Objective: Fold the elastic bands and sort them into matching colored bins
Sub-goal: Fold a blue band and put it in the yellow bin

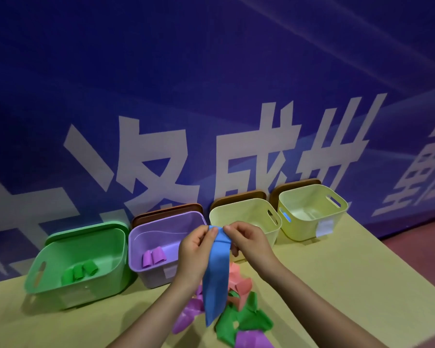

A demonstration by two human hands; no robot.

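Note:
A blue elastic band hangs in the air above the table, its top end pinched by both hands. My left hand grips the top from the left and my right hand pinches it from the right. Under the band lies a loose pile of bands in green, purple and pink. The green bin at the left holds folded green bands. The purple bin beside it holds two folded purple bands. Two pale yellow bins stand to the right.
The bins stand in a row against a blue wall with large white characters. Brown lids lean behind three of the bins. The yellow-green table ends at the right, where a reddish floor shows.

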